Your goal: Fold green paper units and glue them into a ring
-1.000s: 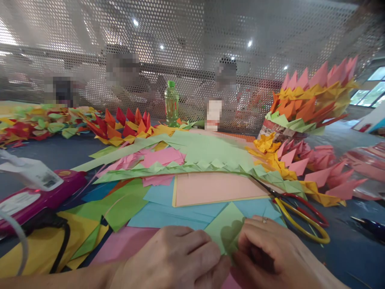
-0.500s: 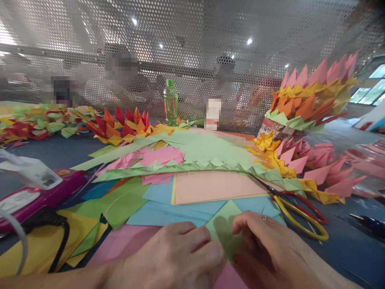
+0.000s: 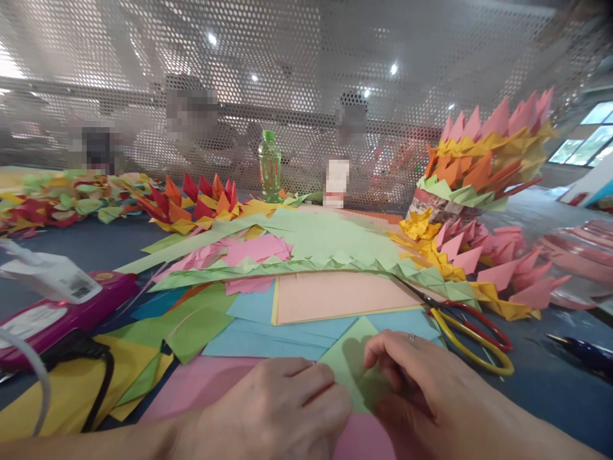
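The light green paper piece (image 3: 345, 350) lies low in the middle of the view, its point aimed away from the person, over the pink sheet (image 3: 205, 383) and the blue sheets (image 3: 287, 342) spread on the counter (image 3: 550, 383). It looks thin, light and limp: probably easy to crease, quick to slide on the smooth sheets beneath, and apt to tear or crumple if pulled hard. It seems best held at its near edges and corners, pressed flat between thumb and fingertips. The 2 hands meet at its near end. The left hand (image 3: 282, 409) comes in from the lower left, knuckles up and fingers (image 3: 306, 377) curled together, closed on the paper's left edge, though the pinch itself is hidden under the knuckles. The right hand (image 3: 421, 390), wearing a ring, comes in from the lower right with its wrist low. Its fingers (image 3: 378, 358) are bent and bunched down on the right part of the paper, clamping it, and cast a shadow across it. Red and yellow scissors (image 3: 472, 335) lie just beyond the right hand, apart from it. A salmon sheet (image 3: 335, 297) lies further back.
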Tool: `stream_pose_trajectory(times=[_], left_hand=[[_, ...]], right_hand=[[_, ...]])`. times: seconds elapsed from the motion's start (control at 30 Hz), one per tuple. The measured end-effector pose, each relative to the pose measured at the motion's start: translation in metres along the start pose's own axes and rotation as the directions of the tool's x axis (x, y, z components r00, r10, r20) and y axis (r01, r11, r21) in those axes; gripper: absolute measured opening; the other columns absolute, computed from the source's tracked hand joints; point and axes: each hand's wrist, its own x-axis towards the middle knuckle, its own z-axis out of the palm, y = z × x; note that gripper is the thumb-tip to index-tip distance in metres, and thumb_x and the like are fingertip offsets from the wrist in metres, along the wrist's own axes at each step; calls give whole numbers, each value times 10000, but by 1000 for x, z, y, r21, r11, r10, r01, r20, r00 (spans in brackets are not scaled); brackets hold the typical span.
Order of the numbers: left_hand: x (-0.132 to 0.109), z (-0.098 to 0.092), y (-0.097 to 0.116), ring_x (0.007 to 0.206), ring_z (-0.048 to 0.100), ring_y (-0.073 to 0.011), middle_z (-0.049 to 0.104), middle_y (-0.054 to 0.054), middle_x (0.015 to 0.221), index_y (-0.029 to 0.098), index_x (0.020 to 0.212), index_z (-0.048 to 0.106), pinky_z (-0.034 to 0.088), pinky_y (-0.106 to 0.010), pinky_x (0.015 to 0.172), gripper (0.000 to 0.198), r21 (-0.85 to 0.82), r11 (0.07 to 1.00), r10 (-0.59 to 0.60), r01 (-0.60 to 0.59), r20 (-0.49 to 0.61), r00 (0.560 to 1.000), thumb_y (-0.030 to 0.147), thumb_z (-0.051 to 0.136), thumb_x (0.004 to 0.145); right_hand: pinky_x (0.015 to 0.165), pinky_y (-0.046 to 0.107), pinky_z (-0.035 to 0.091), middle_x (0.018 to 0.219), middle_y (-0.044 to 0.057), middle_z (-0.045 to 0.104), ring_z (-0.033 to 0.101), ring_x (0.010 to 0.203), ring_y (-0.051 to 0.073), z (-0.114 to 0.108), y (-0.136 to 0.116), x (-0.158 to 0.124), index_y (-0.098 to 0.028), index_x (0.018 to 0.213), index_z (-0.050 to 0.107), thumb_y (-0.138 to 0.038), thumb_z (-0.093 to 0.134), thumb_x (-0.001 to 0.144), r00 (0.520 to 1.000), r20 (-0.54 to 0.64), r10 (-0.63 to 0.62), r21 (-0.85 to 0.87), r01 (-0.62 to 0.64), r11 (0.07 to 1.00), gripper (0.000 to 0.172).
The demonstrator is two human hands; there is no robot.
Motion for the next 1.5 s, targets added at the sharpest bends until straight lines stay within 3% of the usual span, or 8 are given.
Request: stream_pose_trajectory(times=[0.2,0.3,0.47,0.77,1.0,1.17,1.37,1.5], left_hand=[[-3,0,4,765,593,-150,644,25,830,178,813,590,472,-272,671,110,10,1000,-26,26,-67,997,110,636,887],[-4,0,5,806,607,-164,668,7,884,168,876,618,481,-289,698,76,25,1000,7,-6,-49,999,186,596,946],[-4,-4,5,839,623,-187,689,-26,958,143,1003,633,495,-327,754,259,52,997,53,-49,-68,996,359,490,1018],[16,-20,8,859,594,-184,662,-29,958,149,937,605,477,-312,779,246,8,995,93,-95,132,987,374,694,897],[12,-17,8,758,555,-172,615,-7,766,163,758,566,457,-312,758,207,-20,998,62,-62,6,998,256,678,904],[11,-15,8,726,545,-174,604,-6,740,163,737,570,456,-320,717,204,-21,998,60,-60,-19,998,228,691,888],[7,-11,5,809,593,-199,647,-45,809,142,841,636,499,-360,827,163,29,996,87,-84,-92,992,230,576,965],[5,-12,5,838,611,-198,658,-57,812,140,893,658,513,-360,877,172,69,992,111,-104,-105,988,241,549,979]], right_hand=[[578,248,321,674,-76,522,515,615,142,7,-6,1,-255,901,520,-189,719,728,993,-22,113,-16,-113,993,272],[570,240,315,688,-81,499,503,617,130,4,-3,3,-260,922,518,-211,721,729,982,58,180,50,-183,982,285],[552,226,319,715,-80,489,481,624,113,-10,-3,6,-262,963,518,-225,676,775,949,200,244,153,-277,949,248],[543,208,321,730,-83,499,460,640,101,-13,2,5,-274,981,535,-175,674,795,967,216,138,240,-189,952,253],[594,196,367,790,-82,554,496,702,108,-19,7,3,-298,1039,539,-52,600,787,957,275,87,283,-167,944,357],[718,196,431,974,-57,580,527,823,125,-41,11,3,-331,1168,537,73,524,722,931,359,-70,308,-47,950,603],[1050,259,360,1235,-9,490,492,1153,144,-52,13,8,-291,1190,513,152,446,629,937,295,-186,243,114,963,718],[1098,282,329,1293,4,482,456,1238,159,-50,16,9,-275,1182,524,144,456,614,941,264,-212,195,163,967,708]])
